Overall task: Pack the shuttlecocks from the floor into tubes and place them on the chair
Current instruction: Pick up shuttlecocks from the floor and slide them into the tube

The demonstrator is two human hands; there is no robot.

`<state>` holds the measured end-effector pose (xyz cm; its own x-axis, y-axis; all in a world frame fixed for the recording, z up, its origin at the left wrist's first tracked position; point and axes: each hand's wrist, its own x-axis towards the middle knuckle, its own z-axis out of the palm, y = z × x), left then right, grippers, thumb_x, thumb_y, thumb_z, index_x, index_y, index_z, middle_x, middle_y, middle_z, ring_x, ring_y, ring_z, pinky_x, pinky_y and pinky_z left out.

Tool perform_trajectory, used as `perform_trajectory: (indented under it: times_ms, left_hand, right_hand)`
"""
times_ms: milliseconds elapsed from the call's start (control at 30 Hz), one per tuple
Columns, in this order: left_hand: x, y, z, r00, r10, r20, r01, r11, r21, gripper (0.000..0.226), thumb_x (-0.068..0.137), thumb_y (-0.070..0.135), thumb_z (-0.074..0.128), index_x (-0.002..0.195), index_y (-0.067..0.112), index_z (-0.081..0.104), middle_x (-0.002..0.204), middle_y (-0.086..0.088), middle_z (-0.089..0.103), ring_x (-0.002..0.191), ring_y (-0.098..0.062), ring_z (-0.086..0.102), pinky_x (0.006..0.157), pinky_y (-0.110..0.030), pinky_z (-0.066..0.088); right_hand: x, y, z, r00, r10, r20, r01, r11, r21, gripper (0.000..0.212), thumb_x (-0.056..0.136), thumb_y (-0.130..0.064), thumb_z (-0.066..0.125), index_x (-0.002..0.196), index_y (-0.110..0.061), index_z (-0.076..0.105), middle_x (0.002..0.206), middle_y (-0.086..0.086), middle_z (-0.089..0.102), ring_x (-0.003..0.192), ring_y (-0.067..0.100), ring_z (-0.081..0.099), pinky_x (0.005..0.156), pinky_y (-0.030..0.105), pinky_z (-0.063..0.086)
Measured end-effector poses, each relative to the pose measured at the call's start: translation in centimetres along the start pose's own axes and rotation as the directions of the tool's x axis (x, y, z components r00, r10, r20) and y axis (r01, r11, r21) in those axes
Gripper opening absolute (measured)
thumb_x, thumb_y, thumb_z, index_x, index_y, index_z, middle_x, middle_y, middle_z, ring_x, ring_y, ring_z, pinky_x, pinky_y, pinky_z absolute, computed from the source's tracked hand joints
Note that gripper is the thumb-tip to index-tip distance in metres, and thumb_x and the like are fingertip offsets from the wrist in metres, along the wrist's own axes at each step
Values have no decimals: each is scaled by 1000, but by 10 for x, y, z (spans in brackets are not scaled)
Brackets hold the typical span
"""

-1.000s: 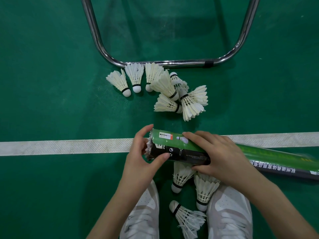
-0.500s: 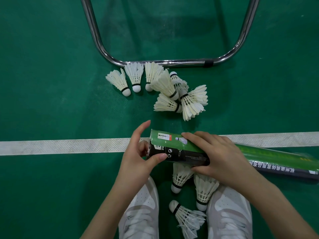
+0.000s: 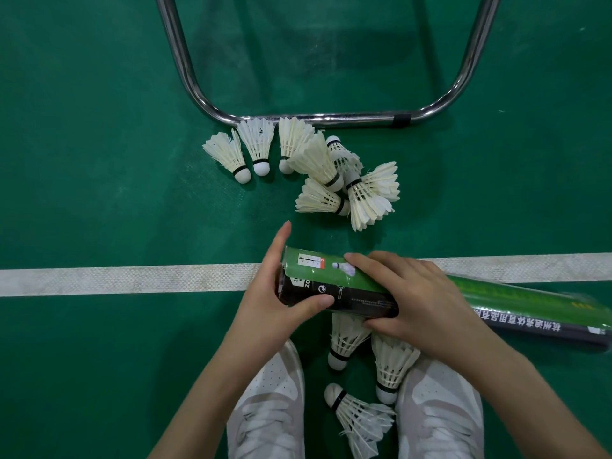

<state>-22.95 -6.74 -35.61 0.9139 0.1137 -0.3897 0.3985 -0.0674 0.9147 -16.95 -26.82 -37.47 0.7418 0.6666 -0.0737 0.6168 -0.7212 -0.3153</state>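
**Tube held level, mouth to the left, loose shuttlecocks on both sides**

The right hand (image 3: 420, 299) is gripping the tube (image 3: 337, 289) near its open end, fingers (image 3: 367, 265) curled over the top and thumb tucked underneath, clamped on the cardboard. The tube is lying almost level above the white line (image 3: 132, 279), its long axis running left to right, mouth pointing left and the far end trailing off towards the right edge of the view.

The left hand (image 3: 281, 293) is sitting right at that mouth. Its palm and straight forefinger are lying flat across the opening, thumb pressing along the tube's near side, so those fingers are apart rather than clamped. Whether a shuttlecock is sitting just inside I cannot tell; the hand is covering the opening.

The rest are lying on the floor (image 3: 99, 160). The far cluster (image 3: 318, 170) is lying beyond the tube, against the chair frame (image 3: 314, 118). The near three (image 3: 371, 369) are lying between the shoes (image 3: 268, 409), just under the right hand.

My read: the left hand is the free one and the one at the mouth, so it is the hand to fetch the next shuttlecock. The near three are the shorter reach, and cork should be going in first along that left-to-right axis.
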Motion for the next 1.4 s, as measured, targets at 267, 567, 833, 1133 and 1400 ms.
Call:
perform_trajectory:
  times_ms: [267,567,833,1133,1400]
  left_hand:
    - [7,-3,-6,1000,-6,8,6,1000,12,103,72,6,78,130,67,19,109,-2,69,101,-12,66,90,-24,52]
    - [6,3,-5,999,-15,50,16,1000,-20,96,79,-5,69,140,49,17,100,22,66,92,7,63,76,-6,46]
    - [7,3,-7,998,-12,63,13,1000,-11,88,76,3,73,138,49,31,103,15,69,95,2,65,79,-11,48]
    - [34,1,-17,982,72,-174,-78,996,-31,46,84,14,65,124,28,50,95,4,59,84,5,59,78,-11,48]
    - [85,2,-12,983,131,-132,-112,984,139,55,91,7,60,139,23,40,116,13,55,115,-5,51,82,-2,41]
  right_hand:
    - [1,-1,-1,1000,7,23,-7,1000,14,95,54,-45,81,136,-32,34,119,-1,58,98,21,60,84,35,45]
    - [3,-5,-2,999,7,39,-8,1000,15,96,53,-44,82,135,-32,35,117,-2,59,96,21,61,82,36,46]
    - [4,-5,-5,999,26,45,-27,999,26,95,54,-43,82,135,-32,35,118,-1,58,96,21,61,81,35,45]
    - [5,12,-17,977,118,175,-132,989,68,88,73,-49,68,141,-46,12,138,-12,37,123,12,38,95,28,27]
    - [6,18,-21,966,164,198,-176,983,44,89,74,-50,66,140,-47,7,140,-15,33,125,12,36,98,29,27]
